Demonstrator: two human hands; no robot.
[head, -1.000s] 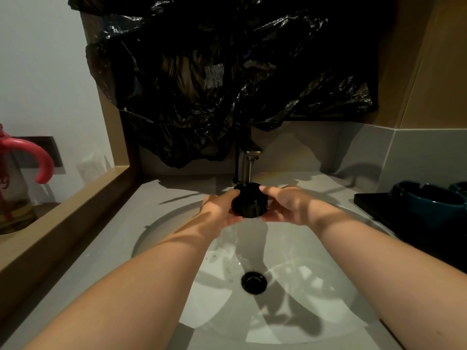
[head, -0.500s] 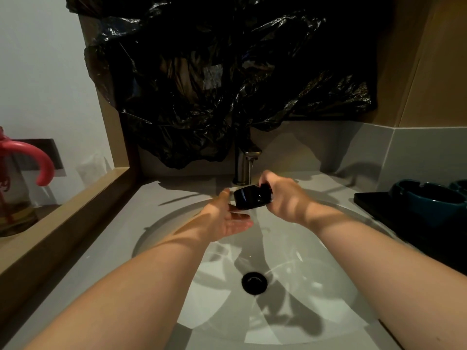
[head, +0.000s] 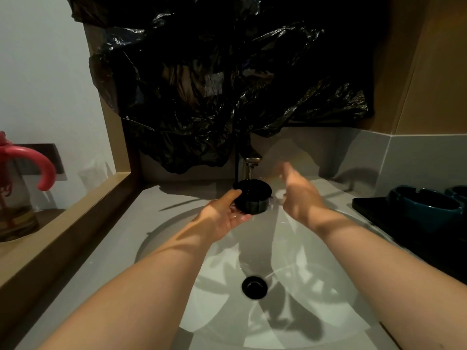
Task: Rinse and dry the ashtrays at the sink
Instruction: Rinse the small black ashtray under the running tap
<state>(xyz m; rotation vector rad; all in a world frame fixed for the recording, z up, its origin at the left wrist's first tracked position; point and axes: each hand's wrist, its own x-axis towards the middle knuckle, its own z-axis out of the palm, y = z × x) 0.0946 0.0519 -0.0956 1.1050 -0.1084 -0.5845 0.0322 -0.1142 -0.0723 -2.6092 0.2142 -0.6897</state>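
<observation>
A round black ashtray (head: 252, 199) is under the tap (head: 250, 164), mouth up, over the back of the white sink basin (head: 316, 286). My left hand (head: 225, 213) holds it from below and from the left, thumb on its rim. My right hand (head: 298, 195) is just right of the ashtray, off it, blurred, with fingers stretched toward the tap. On a black tray (head: 379, 218) at the right stands a dark teal ashtray (head: 427, 205); another teal ashtray (head: 458, 192) shows at the frame edge.
Crumpled black plastic sheeting (head: 214, 84) hangs over the wall behind the tap. A wooden ledge (head: 70, 218) runs along the left of the counter, with a glass jar with a pink handle (head: 22, 178) beyond it. The black drain (head: 254, 286) is mid-basin.
Both hands held the ashtray a second ago. My right hand then tipped it, let go and moved right toward the tap. My left hand now holds it alone, mouth up.
</observation>
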